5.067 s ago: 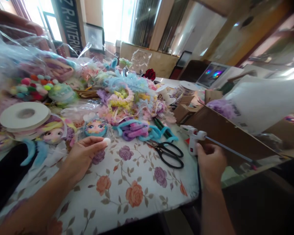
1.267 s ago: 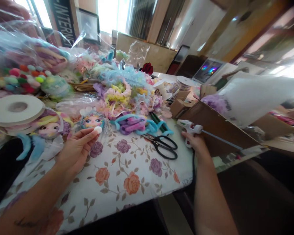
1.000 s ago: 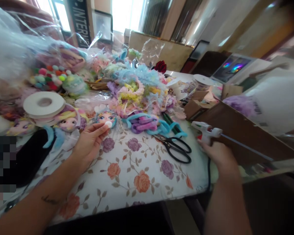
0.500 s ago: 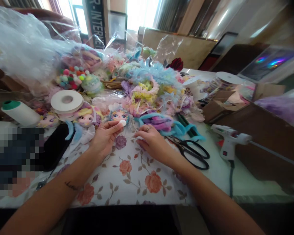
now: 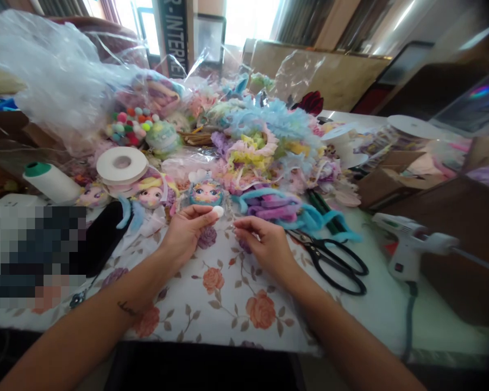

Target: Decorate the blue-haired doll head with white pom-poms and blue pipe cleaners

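Note:
My left hand (image 5: pixel 191 228) pinches a small round white disc (image 5: pixel 217 212) between thumb and fingertips, above the floral tablecloth (image 5: pixel 195 309). A short way to the right, my right hand (image 5: pixel 263 239) has thumb and forefinger brought together. Whatever lies between them is too small to make out. Just beyond the hands sits a doll face (image 5: pixel 207 193) with blue trim and big eyes. Two more doll faces rest to its left, one with yellow hair (image 5: pixel 150 196). Black-handled scissors (image 5: pixel 334 260) lie right of my right hand, beside blue and purple fuzzy strips (image 5: pixel 273 206).
A white glue gun (image 5: pixel 403 244) stands at the right by a cardboard box (image 5: pixel 444 233). Ruffled trims (image 5: pixel 264 125) and pompoms (image 5: pixel 128 127) are heaped at the back. A ribbon roll (image 5: pixel 122 164), a thread cone (image 5: pixel 51 182) and a black phone-like object (image 5: pixel 100 239) are at the left.
The view has shifted slightly, so the table's things sit further right. My right fingers have drawn together more closely, while my left hand still holds the white disc.

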`<state>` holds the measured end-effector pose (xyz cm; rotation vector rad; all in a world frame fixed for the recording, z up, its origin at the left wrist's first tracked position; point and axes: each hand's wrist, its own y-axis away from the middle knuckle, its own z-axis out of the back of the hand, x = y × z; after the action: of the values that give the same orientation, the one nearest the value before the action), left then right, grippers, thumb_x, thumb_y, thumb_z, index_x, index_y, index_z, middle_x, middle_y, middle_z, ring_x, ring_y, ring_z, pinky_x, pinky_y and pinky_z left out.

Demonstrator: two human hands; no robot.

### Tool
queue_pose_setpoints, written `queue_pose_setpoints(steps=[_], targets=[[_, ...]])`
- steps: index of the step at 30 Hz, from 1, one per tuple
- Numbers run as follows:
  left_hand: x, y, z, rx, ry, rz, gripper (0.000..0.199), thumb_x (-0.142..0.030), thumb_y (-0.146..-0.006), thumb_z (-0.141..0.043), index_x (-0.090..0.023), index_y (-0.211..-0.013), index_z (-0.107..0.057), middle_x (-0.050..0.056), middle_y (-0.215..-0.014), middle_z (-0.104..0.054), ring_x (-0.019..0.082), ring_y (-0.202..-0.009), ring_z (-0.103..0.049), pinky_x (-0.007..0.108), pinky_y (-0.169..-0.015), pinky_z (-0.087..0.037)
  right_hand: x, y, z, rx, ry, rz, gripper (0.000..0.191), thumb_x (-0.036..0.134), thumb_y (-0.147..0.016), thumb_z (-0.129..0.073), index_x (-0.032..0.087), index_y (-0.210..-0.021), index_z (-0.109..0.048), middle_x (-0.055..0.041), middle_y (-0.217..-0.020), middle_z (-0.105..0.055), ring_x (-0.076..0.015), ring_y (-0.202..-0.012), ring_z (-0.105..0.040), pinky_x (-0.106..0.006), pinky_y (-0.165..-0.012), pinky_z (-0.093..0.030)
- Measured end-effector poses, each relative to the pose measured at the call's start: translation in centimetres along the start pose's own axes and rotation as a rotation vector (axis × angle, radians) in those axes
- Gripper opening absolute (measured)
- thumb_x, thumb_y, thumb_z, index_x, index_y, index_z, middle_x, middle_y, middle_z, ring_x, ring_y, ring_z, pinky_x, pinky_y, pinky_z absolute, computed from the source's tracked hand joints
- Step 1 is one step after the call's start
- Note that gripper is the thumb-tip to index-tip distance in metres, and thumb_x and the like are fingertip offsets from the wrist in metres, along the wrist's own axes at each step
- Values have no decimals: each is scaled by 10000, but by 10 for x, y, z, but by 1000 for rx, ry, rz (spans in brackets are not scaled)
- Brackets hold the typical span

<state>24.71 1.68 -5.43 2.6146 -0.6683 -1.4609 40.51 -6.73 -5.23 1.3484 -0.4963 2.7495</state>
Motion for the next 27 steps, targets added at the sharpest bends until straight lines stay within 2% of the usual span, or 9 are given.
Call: queue_pose_setpoints(steps=[8,12,14,17,24,27], targets=[[13,1,6,61,-136,-24,226,-220,-566,-889,-172,-720,-732,19,-732,-726,92,-682,-643,195,-643,-484,0,4,2,-97,-69,-28,147,278,-854,-626,207,-928,-731,-43,-844,-750,-180,-715,-693,-294,-691,-537],[15,1,7,75,-174,-40,222,-227,-581,-884,-174,-736,-734,20,-743,-725,96,-693,-638,195,-638,-477,1,4,2,-156,-38,60,76,235,-833,-661,208,-809,-728,-42,-840,-736,-186,-783,-685,-301,-750,-541],[16,0,7,70,-181,-47,230,-231,-572,-887,-173,-733,-733,20,-739,-724,99,-680,-634,198,-622,-473,1,3,2,-175,-32,83,70,227,-823,-675,202,-778,-722,-48,-838,-724,-186,-789,-677,-296,-733,-545],[17,0,7,64,-189,-55,239,-236,-562,-892,-174,-728,-732,19,-730,-725,96,-661,-626,196,-609,-469,-1,1,1,-180,-50,77,68,230,-818,-683,192,-782,-727,-60,-850,-715,-181,-768,-673,-281,-676,-550],[16,2,7,63,-194,-64,236,-237,-562,-892,-180,-731,-737,26,-750,-736,99,-678,-634,200,-623,-475,-1,2,0,-176,-133,12,94,283,-799,-713,199,-760,-730,-75,-898,-721,-211,-847,-688,-304,-703,-573],[16,2,6,66,-196,-70,239,-239,-561,-891,-180,-734,-738,28,-745,-734,101,-677,-631,201,-610,-470,-3,3,-2,-157,-174,-2,103,275,-804,-706,189,-747,-717,-86,-919,-702,-215,-876,-682,-283,-663,-568]])
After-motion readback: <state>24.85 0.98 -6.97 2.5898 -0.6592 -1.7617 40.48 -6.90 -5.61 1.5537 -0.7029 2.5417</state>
